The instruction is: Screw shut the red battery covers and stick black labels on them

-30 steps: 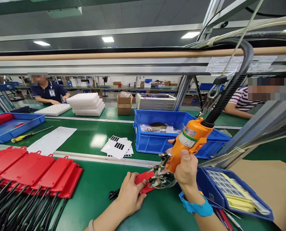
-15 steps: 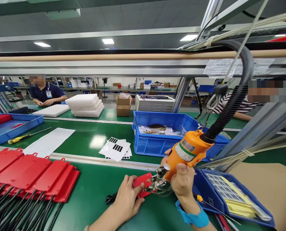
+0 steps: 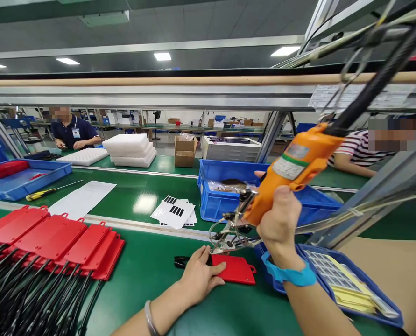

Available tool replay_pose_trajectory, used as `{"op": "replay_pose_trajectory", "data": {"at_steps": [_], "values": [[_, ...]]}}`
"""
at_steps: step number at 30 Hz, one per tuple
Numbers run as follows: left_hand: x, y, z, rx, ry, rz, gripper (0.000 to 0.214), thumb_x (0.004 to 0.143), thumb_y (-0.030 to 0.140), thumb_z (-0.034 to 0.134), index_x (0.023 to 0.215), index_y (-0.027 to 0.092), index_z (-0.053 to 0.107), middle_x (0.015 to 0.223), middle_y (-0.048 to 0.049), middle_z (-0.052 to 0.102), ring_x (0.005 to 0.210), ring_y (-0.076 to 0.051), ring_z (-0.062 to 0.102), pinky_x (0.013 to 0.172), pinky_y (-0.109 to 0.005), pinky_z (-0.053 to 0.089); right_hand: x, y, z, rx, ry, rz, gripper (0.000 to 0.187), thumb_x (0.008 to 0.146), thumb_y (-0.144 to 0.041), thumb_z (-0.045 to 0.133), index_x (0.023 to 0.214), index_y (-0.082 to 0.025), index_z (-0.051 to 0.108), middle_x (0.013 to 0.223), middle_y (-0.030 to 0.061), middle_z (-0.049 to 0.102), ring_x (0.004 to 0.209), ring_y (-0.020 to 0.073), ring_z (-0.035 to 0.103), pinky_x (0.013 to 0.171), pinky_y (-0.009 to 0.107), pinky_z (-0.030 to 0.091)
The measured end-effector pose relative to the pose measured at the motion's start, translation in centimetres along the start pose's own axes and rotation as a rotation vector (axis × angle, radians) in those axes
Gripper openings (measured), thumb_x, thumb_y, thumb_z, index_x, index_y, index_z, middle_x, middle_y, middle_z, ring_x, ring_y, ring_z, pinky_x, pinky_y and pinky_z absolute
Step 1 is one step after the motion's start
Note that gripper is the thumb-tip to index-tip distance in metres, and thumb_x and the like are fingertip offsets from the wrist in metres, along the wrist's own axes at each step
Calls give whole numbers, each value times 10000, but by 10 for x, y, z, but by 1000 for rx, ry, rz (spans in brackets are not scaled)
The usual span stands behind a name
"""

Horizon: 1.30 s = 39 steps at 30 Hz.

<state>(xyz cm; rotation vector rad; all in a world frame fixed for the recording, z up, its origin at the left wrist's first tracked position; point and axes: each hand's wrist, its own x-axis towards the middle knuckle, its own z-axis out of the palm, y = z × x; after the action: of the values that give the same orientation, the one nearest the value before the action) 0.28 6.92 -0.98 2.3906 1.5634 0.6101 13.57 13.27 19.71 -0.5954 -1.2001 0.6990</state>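
Note:
My right hand (image 3: 279, 219) is wrapped round an orange electric screwdriver (image 3: 292, 163) with a metal tip assembly and thin clear hoses. It is tilted, and its tip end hangs over the back left part of a flat red plastic case (image 3: 234, 269); whether they touch I cannot tell. My left hand (image 3: 202, 275) holds the left end of that case on the green bench (image 3: 151, 284), thumb over its top. A black cable (image 3: 181, 262) comes out at the left, partly hidden by my fingers. The case's hanging loop points right.
Several red cases (image 3: 67, 238) with black cables lie in an overlapping row at left. Behind stand a blue bin (image 3: 215, 207) and printed label sheets (image 3: 174, 212). A blue tray (image 3: 386, 310) with labels lies right. A yellow-handled screwdriver (image 3: 41, 193) rests far left. Two people sit beyond.
The electric screwdriver has been lifted up and to the right in my right hand. The red case now shows more of its face, turned with its loop to the right; my left hand shifted right.

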Motion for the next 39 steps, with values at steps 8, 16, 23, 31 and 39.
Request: {"op": "replay_pose_trajectory", "data": {"at_steps": [8,16,23,31,39], "values": [[-3,1,-6,-26,-29,-19,474,886,497,657,1343,405,569,1366,-98,595,1345,-293,471,1140,-510,338,-30,51,5,6,-77,144,569,855,-670,551,1094,-156,596,580,-21,551,386,134,500,317,235,398],[0,-1,2,-66,-18,-28,475,845,538,678,1302,434,596,1403,-82,573,1352,-293,464,1140,-509,332,-30,57,6,2,-111,166,517,860,-674,543,1017,-182,570,572,-16,557,389,147,507,354,264,429],[3,-2,7,-56,-20,-46,467,836,551,677,1287,453,605,1281,-63,651,1247,-294,543,1108,-503,365,-35,66,11,-13,-132,178,506,846,-691,541,935,-194,581,542,-20,541,397,149,508,379,278,454],[-7,1,-12,-38,-38,64,465,898,377,664,1352,368,566,1392,-108,532,1214,-304,521,1044,-492,409,-31,21,-6,-43,-3,53,487,826,-669,577,739,-191,605,564,23,557,369,134,476,319,251,363],[5,-6,-13,-191,34,-223,423,716,374,858,1111,291,730,1134,-57,574,1007,-252,593,864,-362,515,-21,-27,-13,-111,147,-11,464,868,-609,535,780,-182,694,627,66,581,458,172,538,377,287,435]]}}
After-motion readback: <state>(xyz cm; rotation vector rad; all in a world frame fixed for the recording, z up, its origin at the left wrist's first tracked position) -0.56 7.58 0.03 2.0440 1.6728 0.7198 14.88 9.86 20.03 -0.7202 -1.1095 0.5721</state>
